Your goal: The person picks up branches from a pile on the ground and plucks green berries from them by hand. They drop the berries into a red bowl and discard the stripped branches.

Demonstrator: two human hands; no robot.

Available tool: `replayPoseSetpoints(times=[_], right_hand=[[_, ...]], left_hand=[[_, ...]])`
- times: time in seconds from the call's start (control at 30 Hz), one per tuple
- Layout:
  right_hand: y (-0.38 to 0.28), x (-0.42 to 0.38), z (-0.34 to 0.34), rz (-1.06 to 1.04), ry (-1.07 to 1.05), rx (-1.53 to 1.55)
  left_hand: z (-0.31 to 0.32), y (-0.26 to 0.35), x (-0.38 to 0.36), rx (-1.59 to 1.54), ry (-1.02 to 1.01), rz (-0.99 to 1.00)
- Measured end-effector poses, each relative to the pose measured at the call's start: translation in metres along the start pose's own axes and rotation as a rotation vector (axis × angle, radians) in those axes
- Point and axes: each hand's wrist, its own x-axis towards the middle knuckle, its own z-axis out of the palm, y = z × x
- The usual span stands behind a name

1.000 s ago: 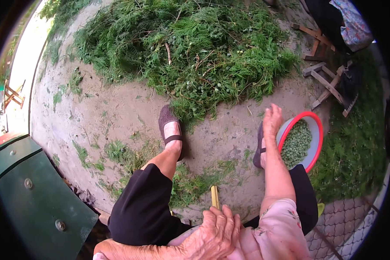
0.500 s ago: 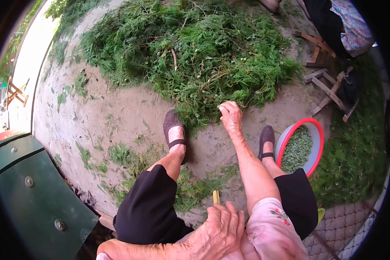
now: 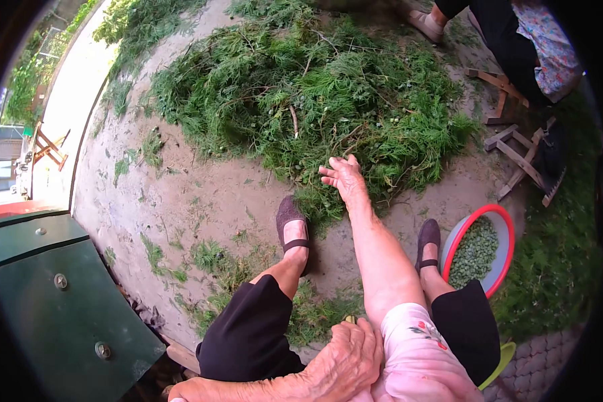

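Note:
My right hand is stretched forward over the near edge of a pile of green conifer branches, fingers spread, with nothing seen in them. My left hand lies low against my body beside the pink sleeve, its fingers bent and curled down. A short yellowish tip pokes out just past its knuckles; I cannot tell what it belongs to. By my right shoe stands a tilted pale basin with a red rim, holding many small green cones.
Across the pile at upper right, a person's shoe and floral garment show beside wooden folding stools. A dark green metal panel borders the lower left. Loose sprigs lie on the concrete. More greenery covers the right side.
My right hand has gone from closed fingers to spread ones over the pile's edge. Less of the yellowish piece shows by my left hand. The whole view has shifted slightly.

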Motion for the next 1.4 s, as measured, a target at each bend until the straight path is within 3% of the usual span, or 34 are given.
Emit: replayPoseSetpoints(times=[0.03, 0.13, 0.2, 0.23, 0.27, 0.33, 0.43, 0.5, 0.53, 0.6, 0.63, 0.73, 0.87, 0.97, 1.03, 1.07, 1.17, 1.33, 1.4], right_hand=[[0.003, -0.005, 0.004, 0.013, 0.043, -0.139], [0.009, -0.019, -0.009, 0.057, 0.063, -0.373], [0.001, -0.038, -0.019, -0.515, 0.162, -1.048], [-0.01, -0.052, -0.03, -0.486, 0.193, -0.864], [-0.042, -0.078, -0.022, -0.25, 0.17, -0.659], [-0.064, -0.094, -0.033, -0.199, 0.133, -0.384], [-0.078, -0.106, -0.04, -0.241, 0.176, -0.643], [-0.079, -0.1, -0.043, -0.285, 0.197, -0.931], [-0.073, -0.087, -0.047, -0.287, 0.195, -0.931], [-0.065, -0.061, -0.041, -0.738, 0.071, -1.338], [-0.062, -0.055, -0.033, -0.821, 0.082, -1.462], [-0.054, -0.024, -0.009, -0.696, 0.017, -1.511], [-0.052, 0.011, 0.01, -0.537, -0.042, -1.68], [-0.041, 0.023, 0.01, -0.558, -0.007, -1.771], [-0.049, 0.006, 0.011, -0.4, -0.096, -2.113], [-0.049, 0.002, 0.003, -0.399, -0.093, -2.12], [-0.066, -0.033, -0.03, -0.76, -0.023, -2.045], [-0.14, -0.117, -0.052, -0.76, 0.14, -1.726], [-0.163, -0.151, -0.045, -0.377, 0.171, -1.223]], left_hand=[[-0.003, 0.001, 0.0, -0.047, -0.125, -0.012], [0.001, 0.0, 0.004, -0.049, -0.19, 0.03], [0.02, 0.009, -0.003, -0.038, -0.172, 0.012], [0.027, 0.015, -0.006, -0.075, -0.194, 0.019], [0.027, 0.016, -0.003, -0.11, -0.214, 0.028], [0.029, 0.022, 0.002, -0.084, -0.165, 0.034], [0.034, 0.031, 0.008, 0.026, -0.038, 0.057], [0.035, 0.036, 0.009, 0.033, -0.042, 0.065], [0.036, 0.036, 0.008, 0.03, -0.06, 0.072], [0.041, 0.035, 0.001, 0.024, -0.079, 0.084], [0.044, 0.034, -0.002, 0.017, -0.097, 0.1], [0.038, 0.029, -0.007, -0.045, -0.194, 0.055], [0.039, 0.022, -0.012, -0.022, -0.144, 0.026], [0.02, 0.013, -0.01, -0.061, -0.204, 0.009], [0.022, 0.014, -0.01, -0.14, -0.231, 0.025], [0.032, 0.016, -0.011, -0.074, -0.201, 0.026], [0.037, 0.021, -0.01, -0.005, -0.164, 0.028], [0.041, 0.02, -0.004, -0.061, -0.12, 0.006], [0.043, 0.017, 0.002, -0.086, -0.066, -0.015]])
